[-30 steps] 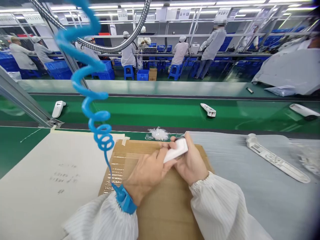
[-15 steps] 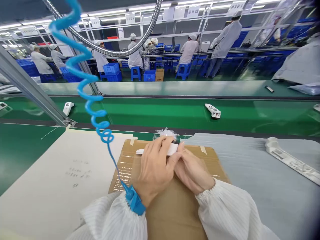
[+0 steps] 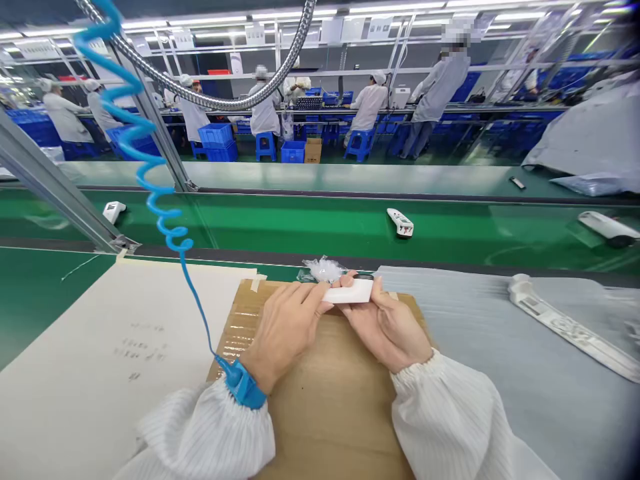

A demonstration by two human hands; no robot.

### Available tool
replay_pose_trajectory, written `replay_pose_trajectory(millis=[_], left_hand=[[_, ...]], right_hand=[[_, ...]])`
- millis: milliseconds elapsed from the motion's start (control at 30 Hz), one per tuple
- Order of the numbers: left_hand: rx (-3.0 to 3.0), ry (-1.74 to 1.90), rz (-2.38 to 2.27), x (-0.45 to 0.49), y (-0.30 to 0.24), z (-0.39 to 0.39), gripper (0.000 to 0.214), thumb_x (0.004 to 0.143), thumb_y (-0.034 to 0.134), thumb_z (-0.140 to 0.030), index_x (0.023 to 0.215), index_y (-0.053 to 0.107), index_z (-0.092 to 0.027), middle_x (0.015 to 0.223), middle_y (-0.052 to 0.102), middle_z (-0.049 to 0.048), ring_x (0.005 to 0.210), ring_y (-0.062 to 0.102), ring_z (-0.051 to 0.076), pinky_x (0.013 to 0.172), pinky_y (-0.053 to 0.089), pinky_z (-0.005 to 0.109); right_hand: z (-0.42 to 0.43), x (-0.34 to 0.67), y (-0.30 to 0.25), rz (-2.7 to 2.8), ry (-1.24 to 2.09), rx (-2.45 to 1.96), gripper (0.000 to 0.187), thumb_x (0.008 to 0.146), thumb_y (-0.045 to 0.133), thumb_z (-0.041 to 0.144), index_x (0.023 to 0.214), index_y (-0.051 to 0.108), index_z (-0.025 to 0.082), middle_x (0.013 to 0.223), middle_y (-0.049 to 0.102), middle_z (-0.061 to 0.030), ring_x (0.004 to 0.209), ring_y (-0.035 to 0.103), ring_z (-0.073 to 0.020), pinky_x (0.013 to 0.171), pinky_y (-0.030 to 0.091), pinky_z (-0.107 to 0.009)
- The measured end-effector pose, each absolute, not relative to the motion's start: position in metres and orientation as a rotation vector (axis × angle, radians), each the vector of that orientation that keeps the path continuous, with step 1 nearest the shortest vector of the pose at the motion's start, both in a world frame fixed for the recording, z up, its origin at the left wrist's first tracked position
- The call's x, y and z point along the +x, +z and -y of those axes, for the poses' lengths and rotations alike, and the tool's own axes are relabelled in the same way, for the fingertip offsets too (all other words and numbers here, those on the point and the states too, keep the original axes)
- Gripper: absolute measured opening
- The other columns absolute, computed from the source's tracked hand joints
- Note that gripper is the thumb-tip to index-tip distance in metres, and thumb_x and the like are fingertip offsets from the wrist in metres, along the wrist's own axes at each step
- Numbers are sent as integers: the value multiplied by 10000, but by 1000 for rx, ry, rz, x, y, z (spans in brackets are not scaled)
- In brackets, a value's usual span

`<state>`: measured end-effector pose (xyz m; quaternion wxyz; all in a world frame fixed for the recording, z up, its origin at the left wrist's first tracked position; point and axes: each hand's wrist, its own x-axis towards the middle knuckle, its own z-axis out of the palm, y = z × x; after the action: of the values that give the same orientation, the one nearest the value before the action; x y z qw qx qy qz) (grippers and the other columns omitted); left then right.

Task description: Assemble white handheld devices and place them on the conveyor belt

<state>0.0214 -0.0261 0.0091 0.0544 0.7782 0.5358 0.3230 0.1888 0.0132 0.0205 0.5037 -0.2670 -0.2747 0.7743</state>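
Both hands hold a white handheld device (image 3: 356,292) with a dark end, raised just above a cardboard sheet (image 3: 345,400). My left hand (image 3: 287,327) has its fingers closed over the device's left end. At the other end my right hand (image 3: 387,327) grips it between thumb and fingers, close to the dark part. A blue wrist strap (image 3: 245,385) with a coiled blue cord (image 3: 145,143) is on my left wrist. Behind the device lies a crumpled clear plastic bag (image 3: 324,269).
White devices (image 3: 400,223) lie on the green conveyor (image 3: 280,223) beyond the bench. A long white housing part (image 3: 575,330) rests on grey foam (image 3: 465,373) at right. Paper with handwriting (image 3: 165,300) covers the left side. A metal post (image 3: 65,180) rises at left; several co-workers sit or stand far behind.
My left hand has slid left along the device, and more of its white side shows. Another white device has come further into view on the conveyor at right.
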Motion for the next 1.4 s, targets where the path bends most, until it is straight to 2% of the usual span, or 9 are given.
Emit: replay_pose_trajectory(millis=[200,300,500,600,733,900,1167,1267,1400], left_hand=[[1666,1010,-1593,26,22,26,421,1015,381,-459,885,691,-206,791,726,57,636,622,175,576,440,284],[1205,1095,-1584,11,27,10,332,981,426,-461,955,623,-195,703,685,23,446,489,116,457,354,240],[1310,1202,-1970,-48,39,-59,262,925,509,-223,1173,554,-150,907,709,90,757,646,185,668,460,278],[1374,1231,-2052,-59,44,-73,269,893,569,-198,1144,578,-102,1026,689,121,962,633,239,866,452,351],[1412,1218,-2082,-41,40,-53,225,866,619,-215,1067,626,-113,978,680,108,980,642,271,931,453,407],[1572,1339,-1938,1,10,-7,168,891,575,-189,1043,644,-170,1107,681,98,1020,637,239,958,481,411],[1710,1346,-1826,17,-9,10,163,923,487,-115,944,639,-171,1096,673,92,1067,598,238,980,479,439],[1694,1341,-1830,16,-8,10,165,930,486,-105,950,637,-168,1067,674,86,1038,596,231,955,487,433],[1733,1381,-1803,18,-6,13,174,931,499,-102,1016,636,-167,1123,669,90,1095,591,231,1007,477,438]], right_hand=[[-17,184,9,685,1791,-732,285,889,677,525,915,719,244,1003,706,-35,1092,634,-217,1120,462,-403],[-20,185,0,735,1754,-782,335,895,680,527,1074,712,245,1195,722,-58,1109,653,-210,1103,479,-404],[-24,193,-9,724,1744,-821,313,878,727,478,1086,699,245,1277,712,-69,1018,688,-174,994,539,-352],[-23,191,-8,707,1724,-834,308,866,741,469,1074,704,244,1262,719,-70,988,692,-169,954,548,-333],[-26,194,-9,741,1630,-912,344,817,777,467,1076,700,255,1250,724,-69,979,694,-181,925,551,-341],[-79,222,-6,1127,1045,-1284,330,844,643,472,1077,641,238,1235,712,-74,968,696,-215,867,557,-386],[-206,242,-1,1231,672,-1659,296,692,701,262,939,542,222,1147,677,-145,1337,459,-365,1168,238,-599],[-219,228,-5,1290,730,-1624,341,669,733,233,954,546,213,1062,687,-123,1243,546,-356,1141,314,-623],[-197,224,12,1394,862,-1416,384,782,702,405,1090,564,220,1136,662,-83,976,695,-247,956,570,-497]])
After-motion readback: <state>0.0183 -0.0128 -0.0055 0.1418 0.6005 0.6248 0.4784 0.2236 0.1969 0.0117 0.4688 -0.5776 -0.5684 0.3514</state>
